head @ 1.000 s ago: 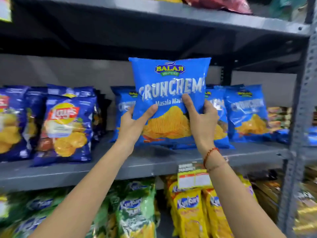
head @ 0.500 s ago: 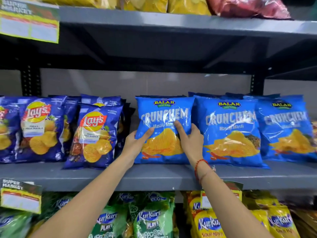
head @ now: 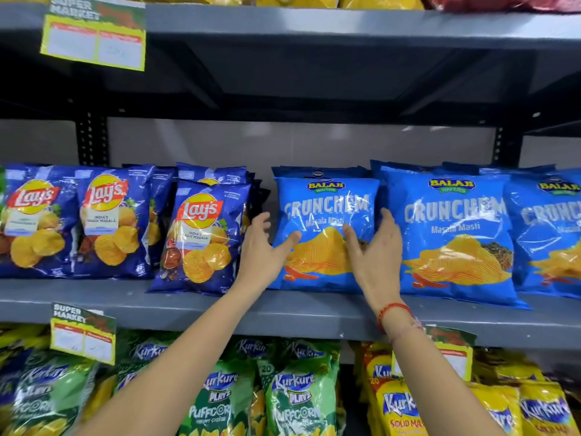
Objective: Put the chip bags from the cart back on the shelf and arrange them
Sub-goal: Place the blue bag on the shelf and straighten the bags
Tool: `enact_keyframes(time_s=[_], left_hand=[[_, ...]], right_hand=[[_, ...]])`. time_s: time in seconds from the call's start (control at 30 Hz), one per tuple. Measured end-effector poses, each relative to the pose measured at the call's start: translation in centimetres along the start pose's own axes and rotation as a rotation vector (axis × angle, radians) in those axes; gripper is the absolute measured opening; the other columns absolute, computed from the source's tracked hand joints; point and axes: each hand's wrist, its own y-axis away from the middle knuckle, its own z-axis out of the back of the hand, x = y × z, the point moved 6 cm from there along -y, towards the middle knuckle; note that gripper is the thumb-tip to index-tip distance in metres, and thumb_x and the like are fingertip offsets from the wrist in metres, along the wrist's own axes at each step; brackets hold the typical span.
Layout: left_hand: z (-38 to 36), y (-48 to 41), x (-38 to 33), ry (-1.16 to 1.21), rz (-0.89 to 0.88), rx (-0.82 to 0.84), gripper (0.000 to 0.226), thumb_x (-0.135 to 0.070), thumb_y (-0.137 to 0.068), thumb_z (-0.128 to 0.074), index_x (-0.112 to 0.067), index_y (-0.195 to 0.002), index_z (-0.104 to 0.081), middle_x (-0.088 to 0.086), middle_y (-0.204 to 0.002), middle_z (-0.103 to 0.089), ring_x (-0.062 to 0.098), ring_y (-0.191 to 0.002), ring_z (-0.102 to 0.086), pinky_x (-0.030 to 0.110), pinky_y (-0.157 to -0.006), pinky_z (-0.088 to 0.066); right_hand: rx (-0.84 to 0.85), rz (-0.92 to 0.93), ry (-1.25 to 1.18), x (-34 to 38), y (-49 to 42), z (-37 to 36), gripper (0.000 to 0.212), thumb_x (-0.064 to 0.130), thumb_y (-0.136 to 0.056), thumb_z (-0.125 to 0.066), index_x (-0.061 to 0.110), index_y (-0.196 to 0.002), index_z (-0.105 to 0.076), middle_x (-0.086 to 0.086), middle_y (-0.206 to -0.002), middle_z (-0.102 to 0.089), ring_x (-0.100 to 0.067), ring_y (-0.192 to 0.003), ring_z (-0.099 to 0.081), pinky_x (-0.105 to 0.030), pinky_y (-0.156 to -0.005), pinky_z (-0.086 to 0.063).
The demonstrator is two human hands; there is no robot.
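Hands both raised to the middle shelf (head: 314,316), forearms reaching up from below. Left hand (head: 262,247) at the left edge of the light-blue Balaji Crunchem bag (head: 327,215): fingers spread and loose, thumb lying across the bag's lower front, nothing clasped. Right hand (head: 375,247) at the bag's right edge, fingers extended upward between it and the neighbouring Crunchem bag (head: 452,234), thumb on the front; palm open, contact light, no firm grip. Red thread bracelet (head: 394,309) on the right wrist.

Bag stands upright on the grey metal shelf, front of a short stack. Dark-blue Lay's bags (head: 201,237) just to its left, more Crunchem to the right. Kurkure Puffcorn bags (head: 295,401), green, on the shelf below, yellow Kurkure bags (head: 402,410) beside them. Price tag (head: 83,333) clipped to the shelf edge; another price label (head: 94,36) on the shelf above.
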Motion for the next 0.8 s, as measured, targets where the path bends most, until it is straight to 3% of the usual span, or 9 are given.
enact_keyframes(time_s=[0.13, 0.23, 0.3, 0.37, 0.47, 0.57, 0.7, 0.77, 0.8], left_hand=[[5.1, 1.6, -2.5, -0.229, -0.292, -0.081, 0.06, -0.03, -0.08, -0.07, -0.018, -0.132, -0.042, 0.003, -0.133, -0.046, 0.017, -0.122, -0.044, 0.025, -0.094, -0.035], [10.3, 0.9, -0.9, -0.282, -0.23, -0.101, 0.058, -0.022, -0.078, -0.072, -0.015, -0.13, -0.046, 0.009, -0.131, -0.047, 0.022, -0.121, -0.046, 0.03, -0.099, -0.036], [13.0, 0.0, 1.7, -0.262, -0.08, 0.025, 0.068, -0.02, -0.076, -0.074, -0.013, -0.135, -0.041, 0.011, -0.135, -0.047, 0.025, -0.123, -0.047, 0.039, -0.103, -0.039], [14.7, -0.4, 3.8, -0.186, 0.051, 0.144, 0.076, -0.015, -0.076, -0.074, -0.012, -0.14, -0.033, 0.011, -0.144, -0.042, 0.025, -0.128, -0.045, 0.04, -0.103, -0.039], [16.3, -0.5, 5.6, -0.197, 0.135, 0.183, 0.083, -0.009, -0.076, -0.074, -0.011, -0.144, -0.026, 0.013, -0.148, -0.035, 0.028, -0.126, -0.045, 0.035, -0.096, -0.04], [16.5, -0.1, 7.2, -0.21, 0.237, 0.294, 0.09, -0.012, -0.073, -0.077, -0.009, -0.145, -0.023, 0.017, -0.145, -0.039, 0.028, -0.122, -0.047, 0.032, -0.094, -0.04], [15.8, 0.5, 9.2, -0.172, 0.291, 0.454, 0.108, -0.065, -0.034, -0.083, -0.026, -0.128, -0.045, 0.005, -0.132, -0.056, 0.019, -0.122, -0.051, 0.042, -0.108, -0.037], [16.2, 0.4, 9.7, -0.157, 0.302, 0.472, 0.103, -0.069, -0.028, -0.082, -0.032, -0.118, -0.05, -0.002, -0.121, -0.061, 0.018, -0.115, -0.055, 0.04, -0.105, -0.04], [16.2, 0.6, 9.2, -0.147, 0.308, 0.473, 0.092, -0.061, -0.035, -0.085, -0.033, -0.114, -0.05, 0.0, -0.119, -0.061, 0.019, -0.113, -0.057, 0.039, -0.104, -0.041]], right_hand=[[-0.092, 0.194, -0.048, 4.4, 2.0, 0.3, 0.054, 0.027, -0.087, -0.065, 0.002, -0.132, -0.046, -0.016, -0.128, -0.052, -0.03, -0.118, -0.047, -0.028, -0.099, -0.033], [0.251, 0.109, -0.193, 7.2, 3.4, -3.4, 0.05, 0.032, -0.083, -0.07, 0.009, -0.124, -0.054, -0.003, -0.115, -0.057, -0.02, -0.103, -0.057, -0.031, -0.089, -0.048], [0.547, 0.031, -0.2, 8.6, 5.0, -6.5, 0.06, 0.036, -0.079, -0.073, 0.009, -0.128, -0.052, 0.001, -0.108, -0.055, -0.015, -0.093, -0.056, -0.012, -0.071, -0.046], [0.73, 0.005, -0.174, 9.4, 6.5, -9.2, 0.07, 0.036, -0.076, -0.075, 0.008, -0.133, -0.046, 0.0, -0.104, -0.051, -0.015, -0.089, -0.053, -0.009, -0.062, -0.04], [0.824, -0.018, -0.159, 9.6, 7.8, -12.1, 0.084, 0.037, -0.072, -0.079, 0.006, -0.139, -0.039, -0.003, -0.108, -0.056, -0.022, -0.101, -0.058, -0.019, -0.076, -0.039], [0.854, -0.031, -0.147, 9.3, 8.3, -13.8, 0.092, 0.035, -0.07, -0.081, 0.008, -0.143, -0.031, -0.012, -0.119, -0.062, -0.025, -0.108, -0.059, -0.025, -0.082, -0.042], [0.85, -0.077, -0.171, 8.8, 8.4, -14.6, 0.084, 0.029, -0.069, -0.083, 0.012, -0.138, -0.039, -0.006, -0.108, -0.063, -0.02, -0.102, -0.058, -0.023, -0.081, -0.04], [0.854, -0.083, -0.18, 8.6, 8.3, -15.0, 0.077, 0.026, -0.068, -0.084, 0.012, -0.133, -0.045, -0.003, -0.101, -0.063, -0.019, -0.098, -0.059, -0.024, -0.08, -0.041], [0.85, -0.079, -0.184, 8.6, 8.2, -15.3, 0.077, 0.025, -0.068, -0.084, 0.012, -0.132, -0.045, -0.005, -0.102, -0.065, -0.022, -0.1, -0.061, -0.025, -0.08, -0.042]])
